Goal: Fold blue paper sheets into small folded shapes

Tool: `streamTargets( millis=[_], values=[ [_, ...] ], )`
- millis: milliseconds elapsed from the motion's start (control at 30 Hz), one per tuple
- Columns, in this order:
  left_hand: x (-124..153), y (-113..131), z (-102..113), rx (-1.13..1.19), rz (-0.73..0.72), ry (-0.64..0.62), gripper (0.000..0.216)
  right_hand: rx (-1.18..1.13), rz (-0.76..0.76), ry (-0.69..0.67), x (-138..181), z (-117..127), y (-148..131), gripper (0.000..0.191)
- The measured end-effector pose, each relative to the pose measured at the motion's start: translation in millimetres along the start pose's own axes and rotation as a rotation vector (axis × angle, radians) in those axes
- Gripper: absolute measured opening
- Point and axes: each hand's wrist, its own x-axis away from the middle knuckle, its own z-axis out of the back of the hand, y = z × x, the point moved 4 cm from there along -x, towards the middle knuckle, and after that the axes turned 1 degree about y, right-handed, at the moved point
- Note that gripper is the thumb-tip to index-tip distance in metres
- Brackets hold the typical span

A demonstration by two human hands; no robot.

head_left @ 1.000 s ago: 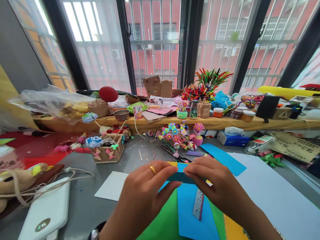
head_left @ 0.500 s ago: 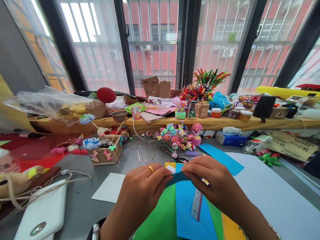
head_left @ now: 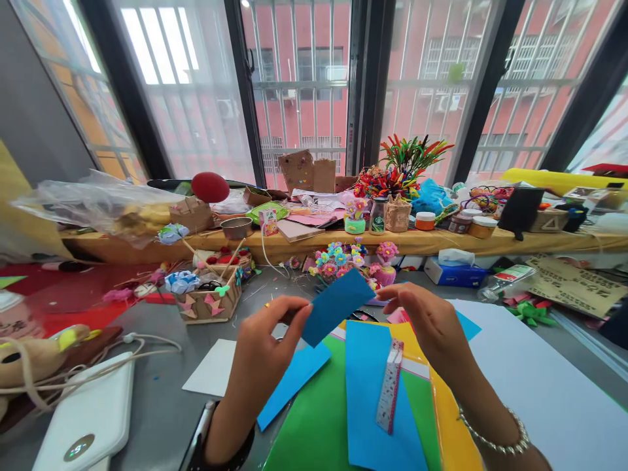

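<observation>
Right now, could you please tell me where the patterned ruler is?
In the head view, the ruler lies low and right of centre, mostly on a long blue strip over the green sheet, below and left of the right hand.

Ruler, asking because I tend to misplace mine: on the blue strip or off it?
Mostly on: the ruler lies over the strip, its upper end poking past the right edge.

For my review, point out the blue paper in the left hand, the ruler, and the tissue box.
Blue paper (head_left: 338, 307): head view, middle of its flat face.
Ruler (head_left: 389, 387): head view, middle of its length.
Tissue box (head_left: 454, 274): head view, its blue front side.
</observation>
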Motion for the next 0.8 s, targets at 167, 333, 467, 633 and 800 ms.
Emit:
streamTargets(
  millis=[167,333,467,633,800],
  values=[
    [-0.4,-14.0,-14.3,0.275,0.259,-0.076,0.016,-0.177,-0.098,-0.225,2.1,-22.7,-1.8,0.032],
    [2.2,-6.9,-22.3,0.167,0.212,-0.128,0.016,-0.142,-0.073,-0.194,6.0,-27.2,-7.7,0.03],
    [7.9,6.8,-24.3,-0.153,0.033,-0.057,0.034,-0.025,-0.022,-0.172,8.3,-27.5,-12.4,0.03],
    [15.7,18.0,-34.2,-0.231,-0.09,-0.158,0.065,0.048,0.072,-0.196,10.8,-28.8,-20.3,0.029],
    [16.0,19.1,-35.8,-0.134,-0.016,-0.211,0.059,-0.022,0.12,-0.203,10.4,-27.7,-24.1,0.029]
  ],
)
